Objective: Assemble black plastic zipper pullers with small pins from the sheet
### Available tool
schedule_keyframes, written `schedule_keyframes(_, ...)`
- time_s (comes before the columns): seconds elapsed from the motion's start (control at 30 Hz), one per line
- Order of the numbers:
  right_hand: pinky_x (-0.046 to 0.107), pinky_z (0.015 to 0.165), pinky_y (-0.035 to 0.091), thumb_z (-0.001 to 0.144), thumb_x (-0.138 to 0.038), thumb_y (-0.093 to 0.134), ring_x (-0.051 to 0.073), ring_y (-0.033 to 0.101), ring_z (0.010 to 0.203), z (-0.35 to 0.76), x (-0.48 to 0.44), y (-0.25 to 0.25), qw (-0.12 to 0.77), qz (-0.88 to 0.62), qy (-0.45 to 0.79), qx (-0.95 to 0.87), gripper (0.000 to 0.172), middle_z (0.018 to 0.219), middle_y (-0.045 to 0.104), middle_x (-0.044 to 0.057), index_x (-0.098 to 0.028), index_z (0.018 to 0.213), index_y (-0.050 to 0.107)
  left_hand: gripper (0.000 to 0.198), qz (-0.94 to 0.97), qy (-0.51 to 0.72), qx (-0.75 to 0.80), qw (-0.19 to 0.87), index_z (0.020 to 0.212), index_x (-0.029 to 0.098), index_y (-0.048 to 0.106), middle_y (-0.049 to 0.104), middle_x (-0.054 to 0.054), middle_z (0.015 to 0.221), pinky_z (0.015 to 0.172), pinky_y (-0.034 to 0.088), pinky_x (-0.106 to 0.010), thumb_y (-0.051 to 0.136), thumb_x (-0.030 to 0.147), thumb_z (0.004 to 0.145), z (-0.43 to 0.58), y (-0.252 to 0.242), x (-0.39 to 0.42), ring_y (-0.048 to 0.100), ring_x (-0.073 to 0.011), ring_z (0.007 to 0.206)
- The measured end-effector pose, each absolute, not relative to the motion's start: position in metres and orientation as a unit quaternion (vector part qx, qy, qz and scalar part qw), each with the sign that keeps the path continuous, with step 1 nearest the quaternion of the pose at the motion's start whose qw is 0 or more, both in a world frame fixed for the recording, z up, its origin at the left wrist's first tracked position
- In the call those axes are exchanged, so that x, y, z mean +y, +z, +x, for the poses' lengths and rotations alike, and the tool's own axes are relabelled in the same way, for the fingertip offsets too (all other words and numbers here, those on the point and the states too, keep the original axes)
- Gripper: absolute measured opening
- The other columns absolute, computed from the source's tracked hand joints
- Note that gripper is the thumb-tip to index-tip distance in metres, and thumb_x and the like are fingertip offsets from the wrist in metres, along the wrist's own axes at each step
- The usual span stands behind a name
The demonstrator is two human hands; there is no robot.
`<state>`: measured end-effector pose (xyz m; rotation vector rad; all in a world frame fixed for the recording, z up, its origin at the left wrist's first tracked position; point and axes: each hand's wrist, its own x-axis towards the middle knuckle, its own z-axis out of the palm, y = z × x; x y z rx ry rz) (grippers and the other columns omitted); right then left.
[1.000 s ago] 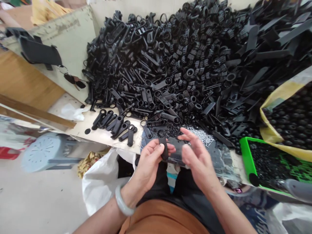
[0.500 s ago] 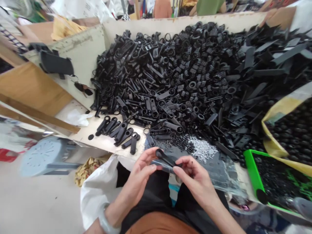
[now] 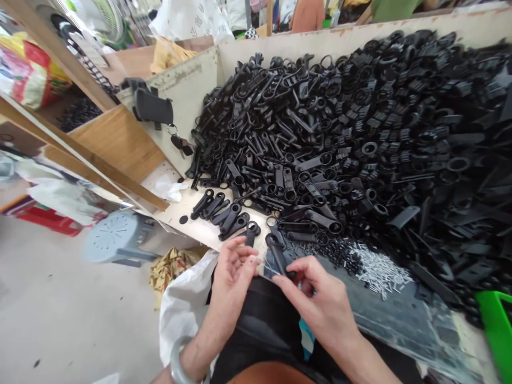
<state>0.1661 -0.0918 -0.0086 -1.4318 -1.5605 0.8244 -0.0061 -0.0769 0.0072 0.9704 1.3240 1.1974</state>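
Observation:
My right hand (image 3: 316,290) pinches a black plastic part (image 3: 276,253) with a ring at its upper end and a flat arm, held over the table's near edge. What looks like a piece of clear plastic film (image 3: 267,271) spans the space between my hands. My left hand (image 3: 234,272) is closed, thumb against curled fingers, at the film's left end; the grip itself is partly hidden. Just beyond the left fingers lies a row of similar black ringed parts (image 3: 230,216) on the pale tabletop.
A large heap of black plastic parts (image 3: 304,122) fills the table behind. Silver pins (image 3: 380,269) and small black pieces (image 3: 340,253) lie in front of it. A green tray (image 3: 496,330) stands at right, a blue-grey stool (image 3: 114,234) at left. Keys (image 3: 182,144) hang from the side panel.
The view has swung left. My left hand has come away from the ring end of the black part, which stays in my right hand and now points more upright.

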Motion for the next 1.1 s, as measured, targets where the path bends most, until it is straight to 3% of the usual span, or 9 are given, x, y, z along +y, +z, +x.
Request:
schedule_keyframes(0.13,0.023,0.056,0.051,0.097,-0.034,0.066,0.014,0.069,0.062,0.137,-0.085,-0.004,0.404,-0.497,0.318,-0.699,0.013,0.083,0.075,0.002,-0.022,0.103,0.067,0.025,0.419,0.478,0.563,0.528,0.111,0.021,0.067,0.072,-0.004,0.1,0.081,0.055,-0.027,0.071,0.034,0.091,-0.012,0.002,-0.073,0.069,-0.0173,0.092)
schedule_keyframes(0.23,0.022,0.057,0.052,0.099,-0.033,0.065,0.014,0.071,0.071,0.148,-0.082,-0.004,0.393,-0.477,0.318,-0.719,0.03,0.095,0.076,0.002,-0.022,0.127,0.063,0.019,0.538,0.497,0.594,0.333,0.114,0.023,0.067,0.073,-0.003,0.102,0.083,0.054,-0.03,0.064,0.027,0.095,-0.029,0.001,-0.058,0.069,-0.017,0.09)
schedule_keyframes(0.33,0.023,0.058,0.05,0.103,-0.031,0.059,0.013,0.068,0.067,0.175,-0.073,-0.009,0.379,-0.539,0.232,-0.716,0.022,0.087,0.073,0.0,-0.022,0.122,0.065,0.036,0.718,0.388,0.572,0.086,0.13,0.023,0.064,0.074,-0.006,0.111,0.093,0.049,-0.038,0.063,0.016,0.094,-0.045,-0.004,-0.035,0.066,-0.0218,0.099)
schedule_keyframes(0.47,0.025,0.056,0.045,0.104,-0.031,0.056,0.015,0.07,0.07,0.187,-0.052,-0.02,0.234,-0.571,0.095,-0.781,0.019,0.096,0.073,0.004,-0.021,0.115,0.068,0.032,0.797,0.255,0.544,-0.06,0.125,0.019,0.069,0.076,-0.009,0.105,0.086,0.044,-0.039,0.056,0.01,0.096,-0.05,-0.028,-0.011,0.063,-0.0245,0.093)
schedule_keyframes(0.57,0.026,0.052,0.037,0.102,-0.023,0.058,0.015,0.069,0.07,0.175,-0.037,-0.025,0.139,-0.575,0.042,-0.805,0.014,0.093,0.071,0.005,-0.02,0.105,0.071,0.031,0.783,0.275,0.55,-0.095,0.125,0.015,0.07,0.075,-0.013,0.111,0.087,0.044,-0.039,0.053,0.012,0.099,-0.048,-0.045,-0.003,0.062,-0.0255,0.096)
schedule_keyframes(0.63,0.026,0.053,0.036,0.101,-0.019,0.057,0.015,0.068,0.072,0.169,-0.031,-0.023,0.13,-0.578,0.057,-0.803,0.015,0.093,0.071,0.005,-0.02,0.102,0.072,0.032,0.764,0.296,0.562,-0.111,0.127,0.016,0.07,0.073,-0.015,0.117,0.09,0.042,-0.04,0.053,0.014,0.099,-0.048,-0.05,-0.004,0.062,-0.0271,0.101)
schedule_keyframes(0.77,0.025,0.063,0.044,0.101,-0.023,0.06,0.015,0.067,0.076,0.179,-0.03,-0.01,0.235,-0.582,0.179,-0.758,0.013,0.096,0.071,0.003,-0.022,0.1,0.073,0.039,0.779,0.323,0.527,-0.104,0.128,0.026,0.071,0.068,-0.013,0.134,0.098,0.037,-0.046,0.055,0.012,0.096,-0.047,-0.045,-0.016,0.06,-0.0291,0.111)
schedule_keyframes(0.9,0.024,0.06,0.044,0.096,-0.027,0.066,0.013,0.058,0.066,0.208,-0.054,0.002,0.353,-0.587,0.307,-0.661,0.009,0.084,0.068,0.0,-0.024,0.094,0.075,0.033,0.876,0.263,0.4,-0.055,0.109,0.028,0.077,0.074,-0.008,0.13,0.102,0.034,-0.049,0.056,0.008,0.093,-0.047,-0.045,-0.019,0.061,-0.0298,0.118)
schedule_keyframes(1.1,0.024,0.055,0.041,0.096,-0.027,0.066,0.011,0.048,0.056,0.25,-0.124,-0.009,0.412,-0.618,0.29,-0.603,0.011,0.075,0.064,-0.001,-0.023,0.093,0.076,0.033,0.882,0.275,0.381,-0.026,0.106,0.026,0.076,0.071,-0.01,0.136,0.108,0.033,-0.051,0.055,0.004,0.091,-0.054,-0.047,-0.005,0.061,-0.0297,0.127)
